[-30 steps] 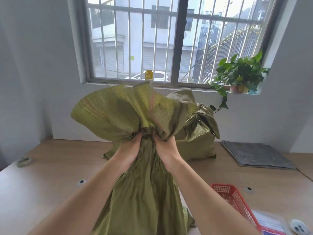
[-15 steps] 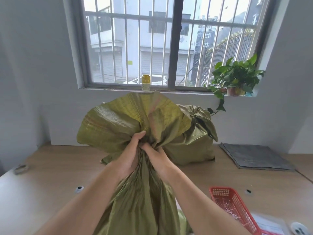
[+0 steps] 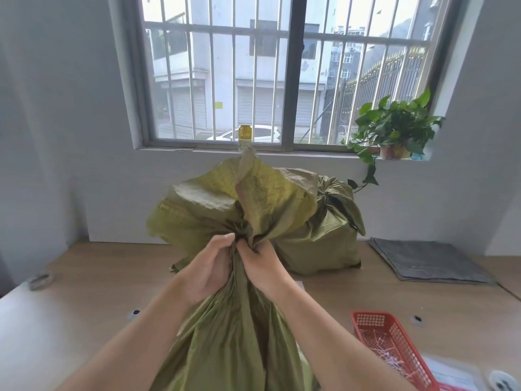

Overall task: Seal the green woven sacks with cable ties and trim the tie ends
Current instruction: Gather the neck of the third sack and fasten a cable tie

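Nearest green sack [image 3: 239, 334] right in front, over the surface [image 3: 98, 277], top bunched into a tight neck. Both hands wrapped round that neck and squeezing it, left hand [image 3: 208, 266] and right hand [image 3: 262, 263] side by side and touching. No tie seen on it yet, so tying and trimming both left to do. Just behind, a second sack [image 3: 324, 244] with its top already pinched closed. Red basket [image 3: 389, 342] of white plastic bits, likely ties, near the right arm.

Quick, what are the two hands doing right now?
Left hand: grips the gathered neck of the green woven sack.
Right hand: grips the same gathered neck, right beside the left.
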